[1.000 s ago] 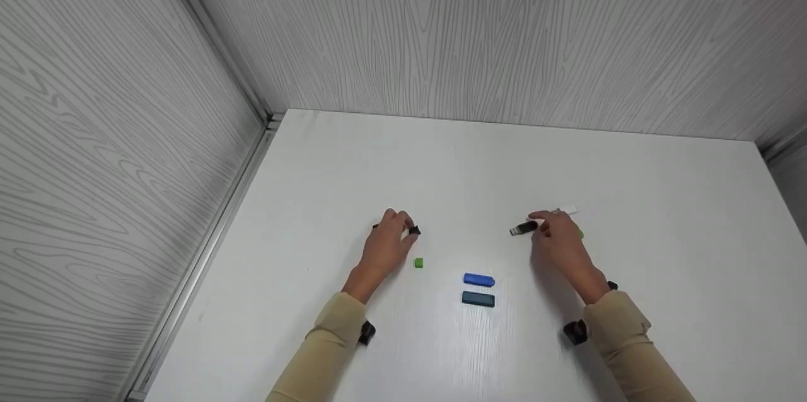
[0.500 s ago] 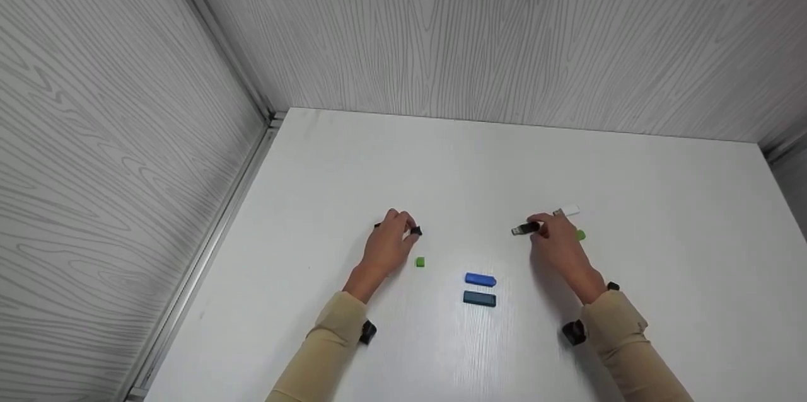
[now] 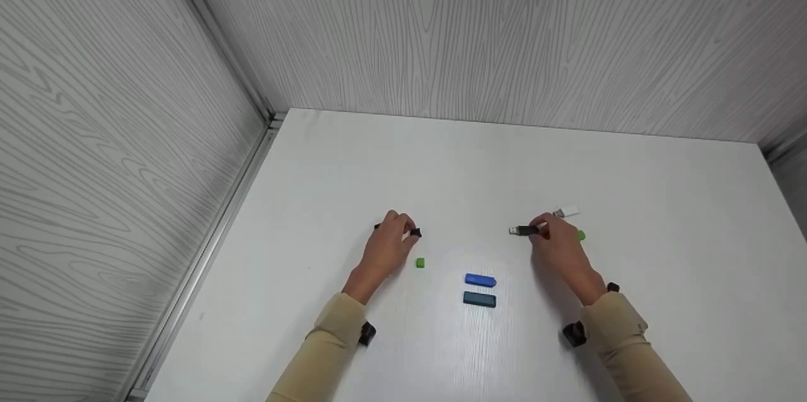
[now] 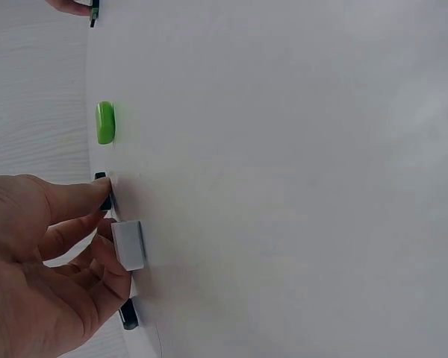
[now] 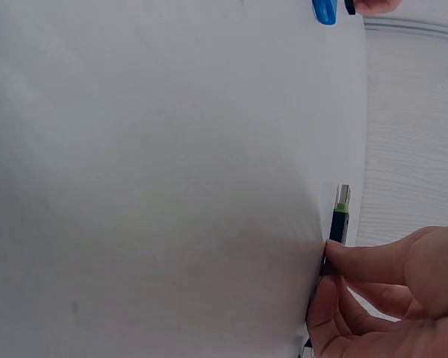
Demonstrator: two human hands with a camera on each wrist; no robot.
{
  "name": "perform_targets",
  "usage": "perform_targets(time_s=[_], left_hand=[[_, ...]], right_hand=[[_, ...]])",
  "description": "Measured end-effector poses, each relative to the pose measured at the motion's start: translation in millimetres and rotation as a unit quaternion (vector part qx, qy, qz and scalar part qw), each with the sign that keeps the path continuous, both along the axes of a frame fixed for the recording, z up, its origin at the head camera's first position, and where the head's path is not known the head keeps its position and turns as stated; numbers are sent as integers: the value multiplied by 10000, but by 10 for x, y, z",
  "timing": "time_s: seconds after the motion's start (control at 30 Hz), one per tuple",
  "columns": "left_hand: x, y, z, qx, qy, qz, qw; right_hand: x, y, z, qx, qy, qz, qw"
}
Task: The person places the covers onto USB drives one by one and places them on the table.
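Observation:
My left hand [image 3: 389, 241] pinches a small black cap [image 4: 104, 200] between thumb and finger. A white cap [image 4: 128, 246] stands against its other fingers in the left wrist view, and a dark piece [image 4: 128, 315] shows beyond them. Right of the left hand lies a small green cap [image 3: 420, 262]. With thumb and fingertips, my right hand [image 3: 558, 247] holds a black USB flash drive [image 3: 523, 230], its metal plug pointing left toward the other hand. Behind that hand lies a white USB flash drive [image 3: 569, 211]; a green piece [image 3: 581, 235] is partly hidden by the hand.
Between the forearms, a blue oblong piece [image 3: 481, 280] and a dark teal oblong piece [image 3: 480, 299] lie side by side on the white table [image 3: 479, 162]. Wood-grain panels [image 3: 441, 30] stand at the table's back and left.
The black flash drive in my right hand has turned from a slant to nearly level. The right fingers have shifted slightly, uncovering more of the white drive. The left hand keeps its place.

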State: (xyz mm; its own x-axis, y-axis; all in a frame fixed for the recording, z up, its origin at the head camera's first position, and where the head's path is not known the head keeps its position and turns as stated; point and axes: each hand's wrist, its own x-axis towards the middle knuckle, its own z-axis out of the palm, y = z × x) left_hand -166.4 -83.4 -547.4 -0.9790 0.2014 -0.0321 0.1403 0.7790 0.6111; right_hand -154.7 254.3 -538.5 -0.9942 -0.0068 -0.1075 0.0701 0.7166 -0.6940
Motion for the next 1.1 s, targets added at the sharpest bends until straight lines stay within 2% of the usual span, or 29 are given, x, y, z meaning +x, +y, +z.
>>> perform_targets(time_s=[0.4,0.7,0.8,1.1], left_hand=[[11,-17,-31,289,-142,74,9995],[-22,25,30,1177,-168,-27,9929],[-19,34,41,1341,-215,-65,9907],[3,47,17,1437,-260,-94,9892]], right_hand=[[86,-15,-23,-161,184,19,9997],[103,-46,-4,-324,83,-14,9994],[108,-56,-4,-348,5,-37,9994],[123,-98,-24,-584,13,-71,9983]])
